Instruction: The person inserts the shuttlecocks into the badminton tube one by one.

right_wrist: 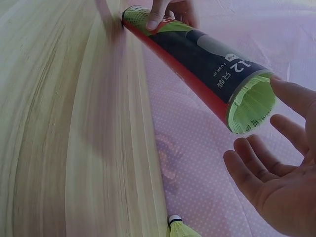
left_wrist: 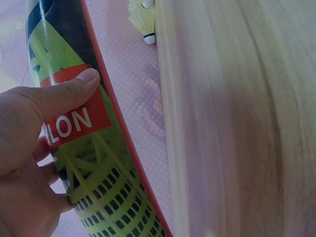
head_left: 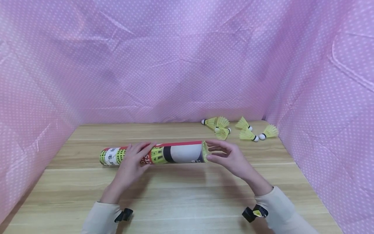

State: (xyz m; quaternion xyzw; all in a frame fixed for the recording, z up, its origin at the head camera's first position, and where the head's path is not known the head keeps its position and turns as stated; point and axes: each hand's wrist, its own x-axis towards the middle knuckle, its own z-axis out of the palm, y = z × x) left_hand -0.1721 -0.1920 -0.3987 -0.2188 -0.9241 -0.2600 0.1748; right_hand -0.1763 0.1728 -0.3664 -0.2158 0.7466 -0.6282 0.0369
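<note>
A long printed shuttlecock tube (head_left: 184, 152) lies crosswise in the head view, its left end lower toward the table. My left hand (head_left: 132, 162) grips it left of its middle; the left wrist view shows the thumb (left_wrist: 74, 91) across the red label and fingers around the far side. At the tube's uncapped right end is my right hand (head_left: 229, 157), fingers spread and loosely bent, nothing held. One digit of it appears to touch the rim in the right wrist view; the others stand apart. Inside that mouth shows the yellow-green skirt of a shuttlecock (right_wrist: 253, 106).
Several loose yellow shuttlecocks with white heads lie at the table's back right, among them one shuttlecock (head_left: 268, 132) near the right edge. The wooden table (head_left: 175, 201) is bounded by pink dotted cloth (head_left: 175, 65) at the back and sides.
</note>
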